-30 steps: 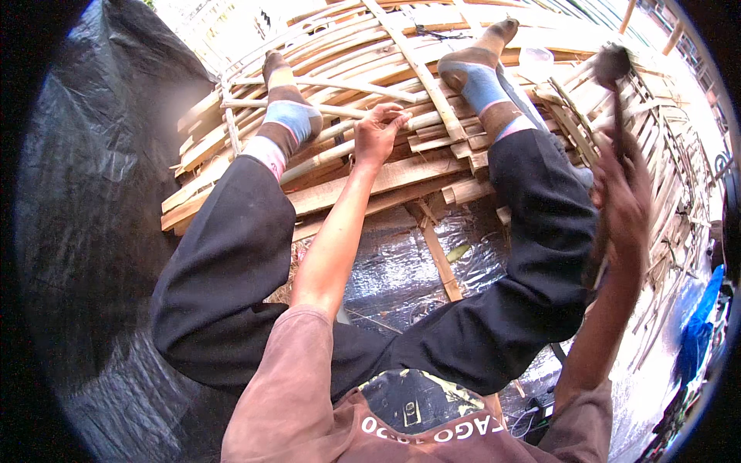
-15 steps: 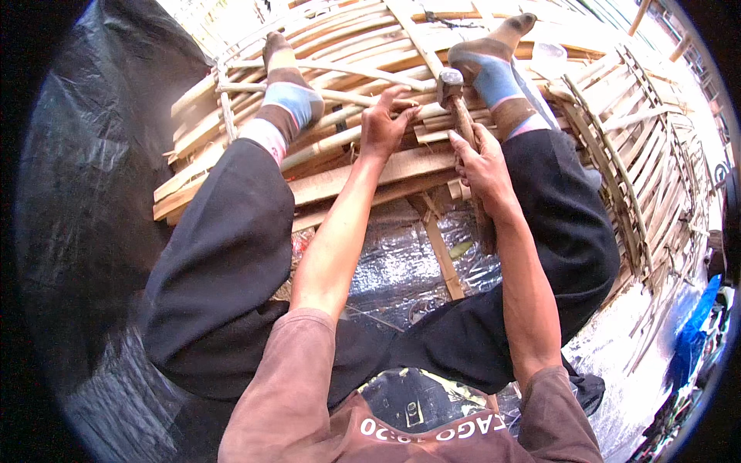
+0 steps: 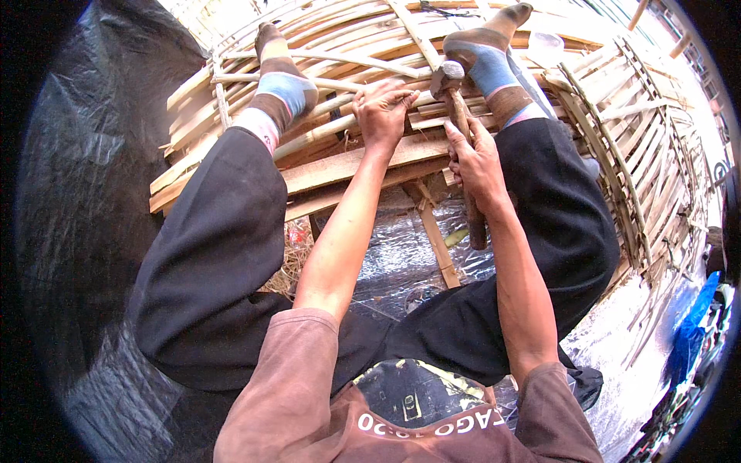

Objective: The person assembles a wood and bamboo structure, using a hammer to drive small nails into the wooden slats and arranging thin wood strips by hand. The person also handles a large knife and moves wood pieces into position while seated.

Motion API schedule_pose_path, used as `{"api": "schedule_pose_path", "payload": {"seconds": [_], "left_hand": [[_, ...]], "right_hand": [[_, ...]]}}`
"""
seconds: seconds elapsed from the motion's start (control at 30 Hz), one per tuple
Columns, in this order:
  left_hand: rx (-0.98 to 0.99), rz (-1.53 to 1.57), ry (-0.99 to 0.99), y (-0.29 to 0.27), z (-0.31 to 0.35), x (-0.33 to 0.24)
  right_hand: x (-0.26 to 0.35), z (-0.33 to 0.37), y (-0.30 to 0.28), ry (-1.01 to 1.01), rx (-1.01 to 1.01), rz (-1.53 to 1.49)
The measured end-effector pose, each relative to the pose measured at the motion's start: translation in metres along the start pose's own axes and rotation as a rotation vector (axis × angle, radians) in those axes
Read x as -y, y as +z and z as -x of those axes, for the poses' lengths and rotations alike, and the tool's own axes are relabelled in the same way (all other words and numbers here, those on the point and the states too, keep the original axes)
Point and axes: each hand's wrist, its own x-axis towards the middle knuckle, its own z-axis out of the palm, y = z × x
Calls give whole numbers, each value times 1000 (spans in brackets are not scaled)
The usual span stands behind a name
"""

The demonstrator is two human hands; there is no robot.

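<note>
Largest item noted: a lattice frame of split bamboo slats (image 3: pixel 587 116), curved, spread across the upper and right of the head view. It lies over a black plastic sheet (image 3: pixel 93 193) that covers the ground to the left and below.

Next, the person's two legs in black trousers (image 3: pixel 208 255), knees bent outward, feet in striped socks (image 3: pixel 285 89) planted on the slats at either side of the work spot.

Across the near edge of the frame runs a flat wooden plank (image 3: pixel 340 166), below the slats and just ahead of the knees.

Hammer (image 3: pixel 459 116): the wooden handle is near-upright in the picture, long axis running from the lap up toward the frame; the metal head sits at the far end, on or just above a slat, contact not resolvable. The lower handle end projects below the grip.

Right hand (image 3: pixel 477 158): fingers wrapped tight round the handle at mid-length.

Left hand (image 3: pixel 384 112): palm down on the slats, fingers (image 3: pixel 401 99) bunched and pointing right, tips drawn together as if pinching something small; we cannot tell what, too small to see. The fingertips lie just left of the hammer head, near but apart. So the head is to the right of the left fingertips, the right hand being the one on the tool.
</note>
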Motion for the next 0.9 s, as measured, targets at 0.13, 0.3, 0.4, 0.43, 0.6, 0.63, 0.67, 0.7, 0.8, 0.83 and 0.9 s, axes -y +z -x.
{"api": "schedule_pose_path", "payload": {"seconds": [0.13, 0.3, 0.4, 0.43, 0.6, 0.63, 0.67, 0.7, 0.8, 0.83, 0.9], "left_hand": [[-50, -31, -167, -4, -2, 4], [55, 215, -389, -6, -7, 5], [32, 155, -349, -3, -5, 5], [29, 52, -305, -3, -4, 4], [37, 87, -330, -3, -1, 2], [29, 69, -309, -4, 0, 3], [21, 52, -288, -4, 1, 4], [23, 52, -289, -4, 1, 4], [27, 8, -250, -4, 1, 4], [21, -1, -239, -3, 1, 3], [17, -11, -231, -4, 1, 1]], "right_hand": [[3, 5, 1, 82, -1, -59], [-1, 3, 6, 151, 34, -158], [-6, 2, 9, 131, 39, -160], [-6, 2, 9, 131, 38, -160], [-9, 1, 11, 120, 16, -146], [-7, 1, 11, 121, 16, -146], [-5, 2, 11, 140, 17, -137], [-3, 3, 11, 159, 17, -127], [-12, -1, 13, 78, -10, -95], [-15, -2, 14, 79, -10, -95], [-15, -3, 14, 25, -22, -54]]}}
